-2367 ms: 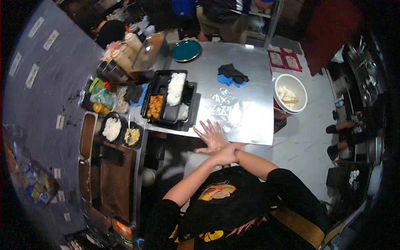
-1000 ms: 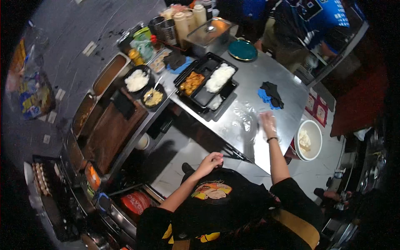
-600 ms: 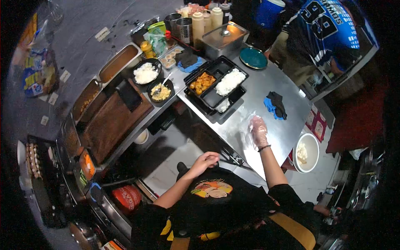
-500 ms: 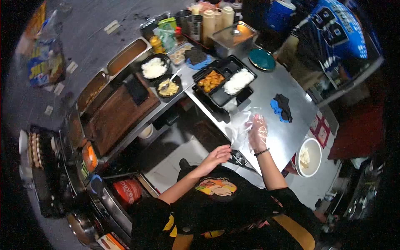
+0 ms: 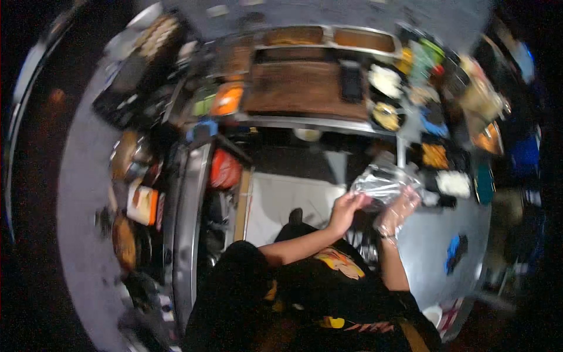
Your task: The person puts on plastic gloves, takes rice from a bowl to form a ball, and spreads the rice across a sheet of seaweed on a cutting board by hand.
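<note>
A clear plastic glove [image 5: 381, 183] is stretched between my two hands at the front of the metal table. My left hand [image 5: 347, 210] is bare, its fingers closed on the plastic's left end. On my right hand [image 5: 400, 212] is a clear glove, with a dark bracelet at the wrist; its fingers are closed on the other side of the plastic. Just beyond lies the black tray, holding orange-brown food [image 5: 435, 156] and white rice [image 5: 453, 183]. The picture is blurred.
A brown cutting board [image 5: 302, 88] lies on the far counter, with bowls of rice [image 5: 385, 81] and yellow food [image 5: 387, 116] to its right. Blue and black gloves [image 5: 455, 253] rest on the metal table [image 5: 434, 240]. A red round object [image 5: 226, 169] is at left.
The view has swung left toward the counter. My left hand has come up to the plastic, which is lifted off the table and held between both hands.
</note>
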`<action>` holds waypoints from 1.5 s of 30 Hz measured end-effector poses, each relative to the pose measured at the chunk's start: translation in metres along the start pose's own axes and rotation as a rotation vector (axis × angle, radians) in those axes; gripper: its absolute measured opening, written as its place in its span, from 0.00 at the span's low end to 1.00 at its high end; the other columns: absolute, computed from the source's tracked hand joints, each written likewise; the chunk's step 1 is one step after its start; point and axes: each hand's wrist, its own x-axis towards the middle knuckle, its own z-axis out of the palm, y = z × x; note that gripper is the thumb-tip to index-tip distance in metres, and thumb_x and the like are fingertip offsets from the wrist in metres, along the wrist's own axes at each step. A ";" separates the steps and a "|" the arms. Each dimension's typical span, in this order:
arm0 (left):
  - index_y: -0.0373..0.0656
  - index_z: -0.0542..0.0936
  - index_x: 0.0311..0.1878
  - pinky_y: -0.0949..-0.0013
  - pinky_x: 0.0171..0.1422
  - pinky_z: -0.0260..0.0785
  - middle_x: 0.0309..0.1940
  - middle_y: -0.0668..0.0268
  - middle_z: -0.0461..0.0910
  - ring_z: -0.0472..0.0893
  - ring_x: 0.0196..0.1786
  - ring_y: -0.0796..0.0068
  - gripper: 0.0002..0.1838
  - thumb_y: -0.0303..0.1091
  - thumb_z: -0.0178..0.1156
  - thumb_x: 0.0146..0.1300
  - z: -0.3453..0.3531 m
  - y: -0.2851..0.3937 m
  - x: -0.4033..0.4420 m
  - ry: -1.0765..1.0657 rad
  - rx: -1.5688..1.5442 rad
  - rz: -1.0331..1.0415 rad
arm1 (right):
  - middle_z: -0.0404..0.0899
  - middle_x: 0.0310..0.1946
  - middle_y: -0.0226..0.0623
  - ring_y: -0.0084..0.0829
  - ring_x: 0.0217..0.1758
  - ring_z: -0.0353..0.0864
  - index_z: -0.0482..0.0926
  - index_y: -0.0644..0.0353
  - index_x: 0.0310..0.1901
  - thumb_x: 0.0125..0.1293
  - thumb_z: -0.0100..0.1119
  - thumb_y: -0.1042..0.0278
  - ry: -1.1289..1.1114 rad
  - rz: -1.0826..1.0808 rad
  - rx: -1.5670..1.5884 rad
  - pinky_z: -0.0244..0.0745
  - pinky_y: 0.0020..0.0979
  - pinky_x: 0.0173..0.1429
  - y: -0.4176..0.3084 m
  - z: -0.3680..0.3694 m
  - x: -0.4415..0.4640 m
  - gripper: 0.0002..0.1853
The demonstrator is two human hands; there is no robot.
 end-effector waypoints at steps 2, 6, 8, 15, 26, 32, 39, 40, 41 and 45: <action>0.37 0.80 0.47 0.70 0.54 0.73 0.43 0.61 0.84 0.83 0.46 0.73 0.13 0.37 0.58 0.69 -0.020 0.012 0.006 0.099 0.005 -0.053 | 0.75 0.42 0.34 0.22 0.36 0.71 0.67 0.55 0.46 0.72 0.54 0.55 -0.096 0.190 -0.011 0.70 0.24 0.35 -0.022 0.019 -0.013 0.14; 0.37 0.81 0.41 0.74 0.39 0.74 0.37 0.65 0.85 0.84 0.38 0.76 0.10 0.35 0.66 0.63 -0.056 0.035 -0.003 0.270 -0.084 -0.032 | 0.73 0.44 0.33 0.22 0.37 0.72 0.67 0.60 0.61 0.72 0.51 0.52 -0.600 0.218 -0.201 0.69 0.21 0.34 0.037 0.009 -0.006 0.23; 0.41 0.79 0.29 0.76 0.34 0.69 0.26 0.68 0.83 0.79 0.29 0.83 0.11 0.36 0.71 0.58 -0.085 0.042 -0.001 0.405 0.058 0.185 | 0.73 0.37 0.30 0.21 0.25 0.70 0.71 0.57 0.54 0.74 0.50 0.53 -0.660 0.537 -0.221 0.68 0.19 0.26 0.008 0.016 -0.023 0.17; 0.41 0.73 0.22 0.70 0.27 0.63 0.17 0.69 0.72 0.69 0.22 0.81 0.22 0.41 0.78 0.45 -0.152 0.068 -0.034 0.291 0.517 0.446 | 0.74 0.39 0.29 0.19 0.37 0.73 0.71 0.55 0.43 0.66 0.63 0.68 -1.208 0.148 -0.141 0.71 0.21 0.43 -0.022 0.070 -0.134 0.09; 0.43 0.69 0.22 0.73 0.26 0.60 0.17 0.73 0.67 0.67 0.22 0.83 0.11 0.22 0.63 0.43 -0.262 0.149 -0.110 0.317 0.453 0.230 | 0.77 0.35 0.28 0.25 0.38 0.75 0.74 0.54 0.38 0.67 0.57 0.74 -1.296 0.764 0.164 0.74 0.26 0.42 -0.004 0.128 -0.206 0.03; 0.42 0.67 0.22 0.73 0.29 0.59 0.18 0.74 0.66 0.66 0.25 0.84 0.12 0.20 0.61 0.42 -0.272 0.148 -0.117 0.263 0.493 0.198 | 0.82 0.39 0.34 0.31 0.39 0.81 0.78 0.55 0.40 0.70 0.56 0.62 -1.201 1.124 0.289 0.80 0.36 0.43 -0.021 0.158 -0.218 0.07; 0.43 0.83 0.29 0.67 0.42 0.69 0.29 0.61 0.78 0.78 0.36 0.64 0.16 0.12 0.51 0.44 -0.274 0.161 -0.104 0.096 0.781 0.281 | 0.74 0.27 0.30 0.24 0.28 0.70 0.81 0.58 0.35 0.58 0.59 0.74 -1.634 -0.361 -0.619 0.64 0.27 0.30 -0.014 0.171 -0.196 0.04; 0.50 0.84 0.40 0.63 0.44 0.71 0.34 0.58 0.79 0.78 0.38 0.57 0.20 0.16 0.53 0.49 -0.269 0.159 -0.102 0.142 0.940 0.409 | 0.74 0.30 0.39 0.33 0.28 0.73 0.81 0.60 0.44 0.56 0.58 0.75 -1.618 -0.442 -0.752 0.67 0.31 0.30 -0.011 0.171 -0.199 0.13; 0.54 0.83 0.47 0.60 0.44 0.72 0.36 0.57 0.79 0.79 0.40 0.55 0.22 0.19 0.55 0.50 -0.261 0.155 -0.099 0.232 1.100 0.403 | 0.74 0.29 0.41 0.38 0.28 0.73 0.80 0.58 0.44 0.55 0.57 0.79 -1.567 -0.737 -0.837 0.67 0.35 0.29 -0.010 0.174 -0.204 0.14; 0.53 0.72 0.66 0.50 0.39 0.74 0.30 0.54 0.78 0.81 0.36 0.50 0.30 0.30 0.58 0.57 -0.231 0.180 -0.081 0.353 1.457 0.133 | 0.76 0.32 0.45 0.46 0.32 0.77 0.69 0.54 0.65 0.60 0.51 0.80 -1.509 -0.946 -0.659 0.71 0.41 0.32 0.001 0.187 -0.210 0.29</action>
